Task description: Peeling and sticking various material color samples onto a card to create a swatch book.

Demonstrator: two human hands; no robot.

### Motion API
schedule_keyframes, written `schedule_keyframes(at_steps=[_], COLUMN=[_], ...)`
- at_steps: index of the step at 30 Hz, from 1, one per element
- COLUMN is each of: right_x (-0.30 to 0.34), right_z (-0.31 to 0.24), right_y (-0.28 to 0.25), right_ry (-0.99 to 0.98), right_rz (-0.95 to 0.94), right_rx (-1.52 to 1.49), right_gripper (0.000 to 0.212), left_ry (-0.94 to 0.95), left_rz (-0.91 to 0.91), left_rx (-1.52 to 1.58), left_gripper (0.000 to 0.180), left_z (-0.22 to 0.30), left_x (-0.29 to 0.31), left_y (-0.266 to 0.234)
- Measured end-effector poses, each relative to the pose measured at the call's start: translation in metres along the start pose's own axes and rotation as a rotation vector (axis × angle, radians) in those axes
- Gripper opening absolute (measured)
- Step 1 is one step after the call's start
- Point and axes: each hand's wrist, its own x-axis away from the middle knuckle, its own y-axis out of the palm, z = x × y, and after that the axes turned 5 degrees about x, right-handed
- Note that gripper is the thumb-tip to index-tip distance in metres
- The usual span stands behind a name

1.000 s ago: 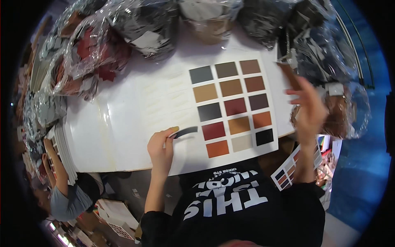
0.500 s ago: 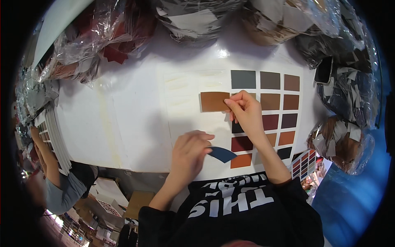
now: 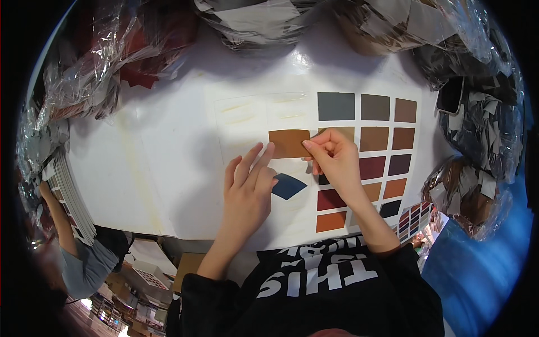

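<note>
A brown swatch [image 3: 288, 144] lies over the white sample card [image 3: 236, 143], its right end pinched between the thumb and fingers of my right hand [image 3: 338, 163]. Two outstretched fingers of my left hand [image 3: 247, 185] reach the swatch's left edge. That same hand keeps a dark blue swatch [image 3: 289, 186] tucked by its thumb, so the piece sticks out to the right. Rows of coloured swatches [image 3: 375, 139] fill the right part of the card. To their left are faint yellowish streaks [image 3: 238, 117], like glue, on bare card.
Plastic bags of swatches [image 3: 252, 25] line the far edge. More bags [image 3: 469, 191] and a phone [image 3: 450, 95] stand at the right. Stacked cards [image 3: 73, 199] lie at the left, beside another person's arm [image 3: 59, 216]. Boxes [image 3: 188, 267] stand below the table edge.
My left hand has moved up, stretching its fingers to the brown swatch's left edge and carrying the blue swatch along. The brown swatch has shifted slightly down and left.
</note>
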Motion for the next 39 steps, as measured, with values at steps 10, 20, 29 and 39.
schedule_keyframes(at_steps=[10,20,29,39], right_x=[-0.001,0.005,0.027,-0.045], right_z=[-0.004,-0.019,-0.024,-0.028], right_y=[0.0,-0.013,-0.006,-0.007], right_ry=[0.042,-0.187,-0.035,-0.183], right_rz=[0.008,0.029,-0.351,0.022], right_rx=[0.056,0.734,-0.396,0.019], right_gripper=[0.016,0.016,0.023,0.016], left_ry=[-0.017,-0.063,-0.162,-0.187], left_rz=[-0.053,-0.008,0.301,0.353], left_rx=[-0.053,0.046,0.277,0.045], left_gripper=[0.012,0.009,0.029,0.037], left_z=[-0.001,0.005,0.011,-0.007], left_x=[-0.002,-0.003,-0.013,-0.031], left_y=[0.002,-0.003,-0.003,-0.006])
